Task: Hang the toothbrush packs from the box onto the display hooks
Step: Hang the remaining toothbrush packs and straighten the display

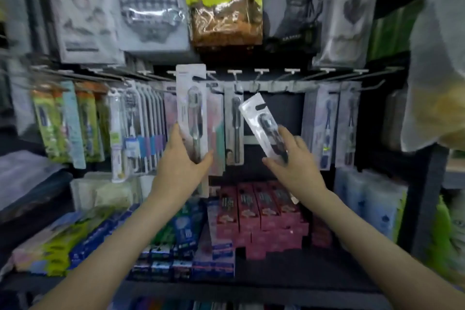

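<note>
**Head view: two toothbrush packs raised at the hook rail**

The left grip (pixel 185 158) is clasped round the lower part of the upright pack (pixel 190 106), a long, flat white card with a clear moulded blister over a dark brush. Its slotted top is level with the row of thin metal hooks (pixel 235 75). The blur hides whether a hook passes through the slot.

The right grip (pixel 294 161) pinches the lower end of the tilted pack (pixel 261 123), which is glossy and rectangular. Its rounded slot end leans up and to the left, below the hooks and apart from them.

Between the two, a hung pack (pixel 234 128) of the same narrow shape dangles straight down. Beneath, pink cartons (pixel 261 209) stand in a tight block on the dark shelf (pixel 276 272).
</note>
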The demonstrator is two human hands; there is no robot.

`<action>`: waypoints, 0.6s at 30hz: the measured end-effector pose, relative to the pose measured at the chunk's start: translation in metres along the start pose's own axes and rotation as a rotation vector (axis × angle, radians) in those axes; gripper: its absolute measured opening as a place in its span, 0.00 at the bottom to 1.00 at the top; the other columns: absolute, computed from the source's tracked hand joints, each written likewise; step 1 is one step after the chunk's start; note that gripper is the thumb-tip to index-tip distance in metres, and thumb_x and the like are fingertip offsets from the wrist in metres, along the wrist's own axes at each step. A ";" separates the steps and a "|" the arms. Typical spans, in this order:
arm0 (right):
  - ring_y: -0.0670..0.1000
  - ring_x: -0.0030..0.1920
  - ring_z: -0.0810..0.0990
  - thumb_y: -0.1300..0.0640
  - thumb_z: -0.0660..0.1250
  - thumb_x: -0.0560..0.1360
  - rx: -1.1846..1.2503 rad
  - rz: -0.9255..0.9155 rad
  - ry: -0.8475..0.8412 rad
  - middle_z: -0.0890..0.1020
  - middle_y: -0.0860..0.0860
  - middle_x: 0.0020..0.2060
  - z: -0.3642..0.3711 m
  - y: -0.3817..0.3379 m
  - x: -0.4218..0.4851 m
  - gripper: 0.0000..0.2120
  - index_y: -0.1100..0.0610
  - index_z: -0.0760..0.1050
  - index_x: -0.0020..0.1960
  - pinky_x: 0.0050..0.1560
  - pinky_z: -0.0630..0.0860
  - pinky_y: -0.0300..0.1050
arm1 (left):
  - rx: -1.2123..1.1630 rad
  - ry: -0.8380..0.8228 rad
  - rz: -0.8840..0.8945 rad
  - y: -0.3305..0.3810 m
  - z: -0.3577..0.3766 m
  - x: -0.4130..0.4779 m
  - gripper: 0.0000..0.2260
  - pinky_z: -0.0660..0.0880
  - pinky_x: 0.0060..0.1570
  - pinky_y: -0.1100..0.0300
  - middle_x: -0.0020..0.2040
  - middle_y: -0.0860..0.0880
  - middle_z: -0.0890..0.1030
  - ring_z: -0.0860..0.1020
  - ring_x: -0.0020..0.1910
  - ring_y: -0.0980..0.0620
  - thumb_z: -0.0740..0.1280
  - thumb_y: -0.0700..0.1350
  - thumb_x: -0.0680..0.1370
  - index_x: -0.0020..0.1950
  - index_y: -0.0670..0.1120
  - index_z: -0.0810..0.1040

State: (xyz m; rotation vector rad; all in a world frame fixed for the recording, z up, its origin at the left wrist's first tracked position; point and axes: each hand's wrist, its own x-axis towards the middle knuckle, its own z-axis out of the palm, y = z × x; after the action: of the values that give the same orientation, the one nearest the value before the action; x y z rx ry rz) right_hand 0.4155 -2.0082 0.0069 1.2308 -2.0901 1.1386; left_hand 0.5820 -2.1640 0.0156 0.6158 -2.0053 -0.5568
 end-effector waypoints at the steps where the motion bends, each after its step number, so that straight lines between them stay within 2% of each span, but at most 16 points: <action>1: 0.53 0.65 0.68 0.50 0.67 0.76 -0.042 -0.021 -0.017 0.66 0.53 0.67 0.004 0.000 0.008 0.36 0.50 0.52 0.78 0.57 0.67 0.40 | 0.002 0.001 -0.009 -0.005 -0.004 0.007 0.43 0.75 0.59 0.51 0.73 0.49 0.66 0.75 0.62 0.45 0.68 0.58 0.75 0.79 0.51 0.43; 2: 0.53 0.63 0.69 0.51 0.67 0.77 -0.096 -0.050 -0.033 0.67 0.53 0.65 0.008 0.000 0.016 0.35 0.50 0.52 0.78 0.55 0.67 0.40 | 0.007 -0.002 -0.023 -0.009 -0.007 0.013 0.43 0.74 0.60 0.48 0.75 0.48 0.63 0.74 0.63 0.43 0.68 0.58 0.75 0.79 0.51 0.43; 5: 0.54 0.57 0.71 0.53 0.66 0.77 -0.214 -0.128 -0.049 0.69 0.54 0.61 0.022 0.002 0.035 0.35 0.51 0.51 0.78 0.49 0.69 0.41 | 0.030 0.009 -0.047 -0.022 -0.013 0.024 0.42 0.74 0.57 0.52 0.75 0.45 0.64 0.74 0.63 0.43 0.67 0.57 0.76 0.79 0.50 0.42; 7: 0.53 0.58 0.70 0.54 0.66 0.77 -0.220 -0.130 -0.028 0.70 0.54 0.61 0.030 0.001 0.047 0.35 0.51 0.50 0.78 0.52 0.70 0.42 | 0.039 0.007 -0.054 -0.027 -0.014 0.029 0.42 0.74 0.57 0.52 0.75 0.45 0.64 0.74 0.63 0.43 0.67 0.58 0.76 0.79 0.49 0.43; 9: 0.52 0.60 0.68 0.52 0.66 0.78 -0.210 -0.119 -0.016 0.69 0.53 0.61 0.035 0.000 0.060 0.36 0.50 0.49 0.78 0.52 0.70 0.42 | 0.050 0.002 -0.057 -0.032 -0.014 0.035 0.40 0.76 0.54 0.51 0.73 0.42 0.67 0.76 0.60 0.43 0.67 0.57 0.76 0.78 0.47 0.48; 11: 0.50 0.59 0.69 0.48 0.64 0.78 -0.204 -0.117 -0.012 0.69 0.51 0.60 0.038 -0.001 0.070 0.36 0.49 0.47 0.78 0.49 0.72 0.42 | 0.055 0.006 -0.042 -0.035 -0.015 0.041 0.36 0.77 0.50 0.51 0.68 0.40 0.70 0.76 0.57 0.43 0.68 0.57 0.76 0.75 0.45 0.53; 15: 0.51 0.59 0.69 0.47 0.65 0.77 -0.192 -0.073 0.015 0.69 0.52 0.60 0.050 0.000 0.083 0.36 0.50 0.48 0.78 0.49 0.72 0.43 | 0.061 0.034 -0.006 -0.034 -0.019 0.046 0.40 0.74 0.56 0.52 0.74 0.44 0.63 0.72 0.65 0.44 0.67 0.56 0.77 0.78 0.47 0.45; 16: 0.51 0.59 0.68 0.47 0.65 0.77 -0.190 -0.056 0.013 0.69 0.52 0.61 0.055 0.000 0.085 0.37 0.50 0.48 0.78 0.48 0.71 0.42 | 0.057 0.044 0.003 -0.034 -0.018 0.047 0.40 0.74 0.55 0.53 0.74 0.44 0.64 0.72 0.64 0.45 0.67 0.56 0.77 0.78 0.48 0.45; 18: 0.51 0.60 0.69 0.47 0.64 0.78 -0.183 -0.025 0.020 0.68 0.52 0.62 0.065 -0.003 0.089 0.37 0.50 0.46 0.78 0.46 0.71 0.40 | 0.051 0.041 0.017 -0.031 -0.016 0.048 0.37 0.72 0.48 0.58 0.71 0.45 0.67 0.74 0.56 0.47 0.67 0.55 0.77 0.77 0.48 0.47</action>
State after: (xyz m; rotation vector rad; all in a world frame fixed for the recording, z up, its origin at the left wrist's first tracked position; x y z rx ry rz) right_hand 0.3760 -2.1069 0.0359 1.1516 -2.1054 0.9216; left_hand 0.5810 -2.2195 0.0355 0.6355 -1.9894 -0.4805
